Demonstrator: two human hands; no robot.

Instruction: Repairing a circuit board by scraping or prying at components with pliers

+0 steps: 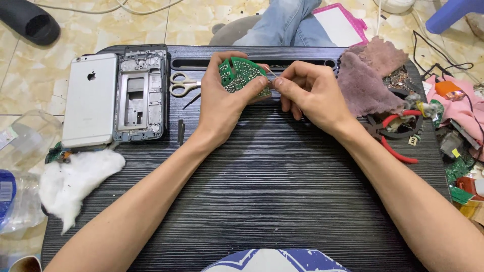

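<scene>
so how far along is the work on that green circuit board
Done: nothing visibly finished. In hand: the left hand holds the green circuit board while the right hand works a thin metal tool at its edge. Left: cannot tell; red-handled pliers and small scissors lie unused.

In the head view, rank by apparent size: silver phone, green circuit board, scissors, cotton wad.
1. Silver phone
2. Cotton wad, nearly as large and nearer the camera, so unsure
3. Green circuit board, partly hidden by the left hand
4. Scissors

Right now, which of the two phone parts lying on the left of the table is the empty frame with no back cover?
The dark phone frame, nearer the scissors: it is open, with bare metal inside. The silver phone beside it shows a closed, smooth back.
</scene>
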